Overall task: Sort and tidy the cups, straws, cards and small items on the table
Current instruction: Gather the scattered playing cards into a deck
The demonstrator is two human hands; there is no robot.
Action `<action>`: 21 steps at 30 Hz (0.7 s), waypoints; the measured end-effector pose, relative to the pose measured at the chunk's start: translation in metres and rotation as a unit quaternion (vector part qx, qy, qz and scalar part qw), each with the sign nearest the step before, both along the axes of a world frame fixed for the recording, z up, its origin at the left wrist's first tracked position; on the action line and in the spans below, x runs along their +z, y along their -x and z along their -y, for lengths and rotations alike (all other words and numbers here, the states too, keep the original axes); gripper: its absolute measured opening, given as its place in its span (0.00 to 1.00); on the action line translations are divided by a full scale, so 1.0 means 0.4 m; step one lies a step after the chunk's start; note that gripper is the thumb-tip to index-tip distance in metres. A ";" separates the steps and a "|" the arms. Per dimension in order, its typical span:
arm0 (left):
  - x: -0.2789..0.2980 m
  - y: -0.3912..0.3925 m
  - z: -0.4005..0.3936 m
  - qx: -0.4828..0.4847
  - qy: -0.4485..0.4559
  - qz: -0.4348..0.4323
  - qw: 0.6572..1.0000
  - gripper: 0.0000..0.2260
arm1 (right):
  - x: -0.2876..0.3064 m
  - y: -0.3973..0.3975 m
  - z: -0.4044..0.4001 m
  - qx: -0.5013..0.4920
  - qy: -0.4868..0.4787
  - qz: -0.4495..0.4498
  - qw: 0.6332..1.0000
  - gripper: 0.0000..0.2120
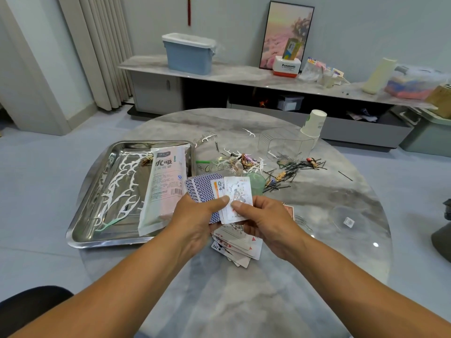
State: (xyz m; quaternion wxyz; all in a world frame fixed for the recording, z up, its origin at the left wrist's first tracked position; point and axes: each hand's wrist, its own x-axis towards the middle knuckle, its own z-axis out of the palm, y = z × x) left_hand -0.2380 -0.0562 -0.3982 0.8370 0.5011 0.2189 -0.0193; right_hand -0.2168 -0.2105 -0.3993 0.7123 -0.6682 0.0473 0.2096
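**A:** Widest view first: you're at the round marble table [219,301], the steel tray [80,230] off to your left with the packet of straws [163,189] lying lengthwise in it beside a scatter of white floss picks [117,189].

**B:** And across from you, right of centre, the stack of paper cups [312,128] leans over near the far rim, with the black hairpins [290,169] strewn between it and your hands.

**A:** Now the cards. Your left hand [195,215] grips the fan of playing cards [207,191], thumb clamped over the faces, blue backs showing on the left of the fan. The fan stands nearly upright, long edges running away from you.

**B:** Your right hand [266,223] pinches the front card, the joker [238,198], thumb on its lower face, fingers curled behind. Both thumbs nearly meet on it.

**A:** Here's what the next move turns on, I'd say: the loose pile of face-up cards [236,247] lies on the table directly beneath your hands, spilling toward you and slightly right. It's splayed, no single axis.

**B:** So your right hand is the nearer one; the pile sits just under its wrist. The left is busy holding the fan.

**A:** My read: drop the right straight down and back, not forward.

**B:** One more red-backed card [289,211] peeks out just past your right knuckles.
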 end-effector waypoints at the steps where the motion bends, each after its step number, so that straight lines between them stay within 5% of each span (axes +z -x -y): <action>1: 0.000 0.000 0.000 0.006 0.004 0.001 1.000 0.13 | 0.000 -0.002 -0.001 -0.007 -0.008 -0.005 1.000 0.07; 6: -0.001 -0.010 -0.015 0.092 0.021 -0.017 0.995 0.11 | -0.009 -0.021 0.012 -0.048 0.028 -0.024 0.998 0.06; 10: 0.012 -0.030 -0.055 0.162 0.051 -0.024 0.985 0.10 | -0.042 -0.021 0.032 0.005 0.255 0.053 0.965 0.16; 15: 0.029 -0.025 -0.051 0.092 0.119 -0.042 0.988 0.07 | -0.093 0.005 0.028 0.116 0.563 0.160 0.802 0.21; 18: 0.025 -0.014 -0.035 0.052 0.087 -0.041 0.994 0.09 | -0.099 0.014 0.020 0.118 0.648 0.226 0.717 0.23; 20: 0.021 -0.009 -0.029 0.038 0.044 -0.038 0.998 0.09 | -0.089 0.012 0.012 0.074 0.622 0.248 0.739 0.18; 21: 0.019 -0.008 -0.029 0.034 0.024 -0.036 0.998 0.09 | -0.077 0.008 0.008 0.036 0.564 0.242 0.789 0.16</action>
